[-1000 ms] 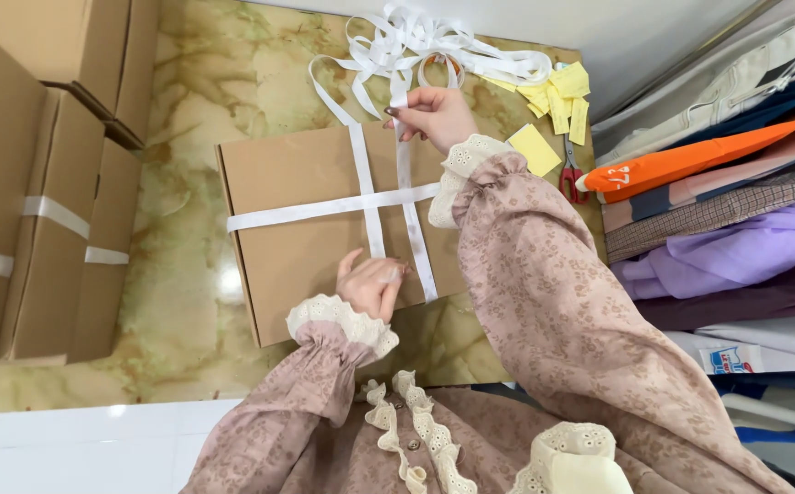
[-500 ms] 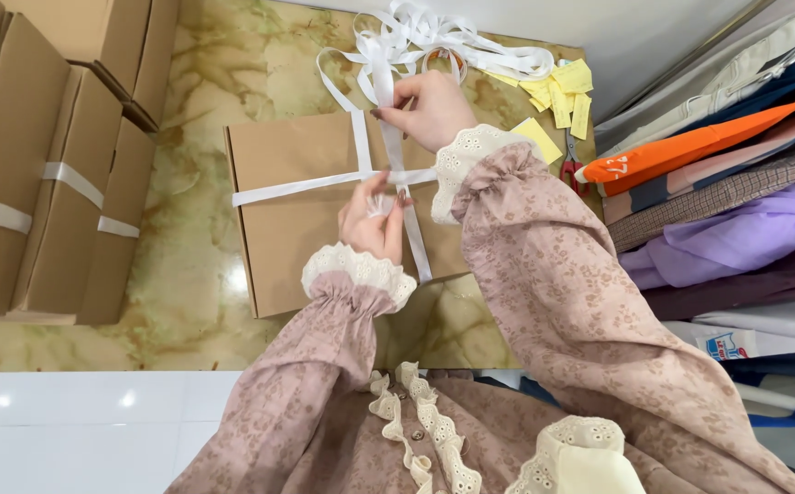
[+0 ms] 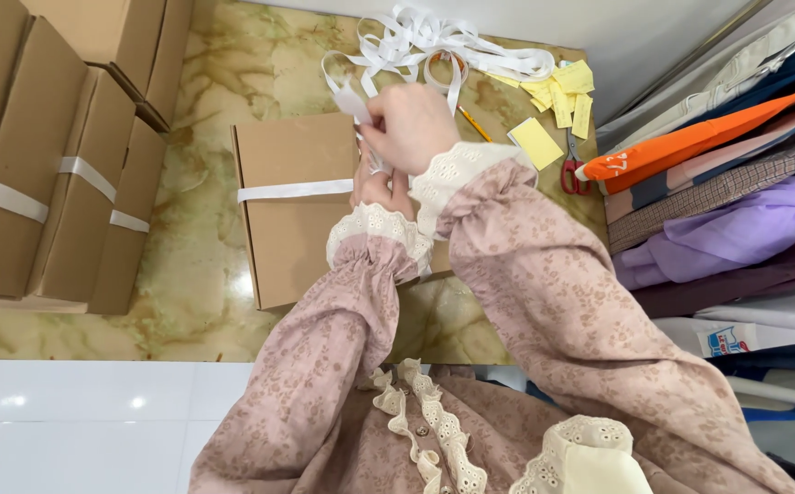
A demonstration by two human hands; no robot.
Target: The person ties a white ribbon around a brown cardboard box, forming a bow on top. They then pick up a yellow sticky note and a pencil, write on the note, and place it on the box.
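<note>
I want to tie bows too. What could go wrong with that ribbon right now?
The white ribbon could slacken or slide off-centre on the cardboard box while both hands, right hand over left hand, bunch at the crossing. The trailing end might also snag in the loose ribbon pile behind.

One brown box (image 3: pixel 292 220) under the hands; one red-handled scissors (image 3: pixel 569 169); one pencil (image 3: pixel 473 123).

Right hand (image 3: pixel 413 123) pinching white ribbon (image 3: pixel 292 190) above brown cardboard box (image 3: pixel 292 220), left hand (image 3: pixel 377 187) beneath it on the box, ribbon pile (image 3: pixel 443 46), yellow notes (image 3: pixel 562 91) and red scissors (image 3: pixel 569 169) along marble surface's (image 3: pixel 196 265) far edge.
</note>
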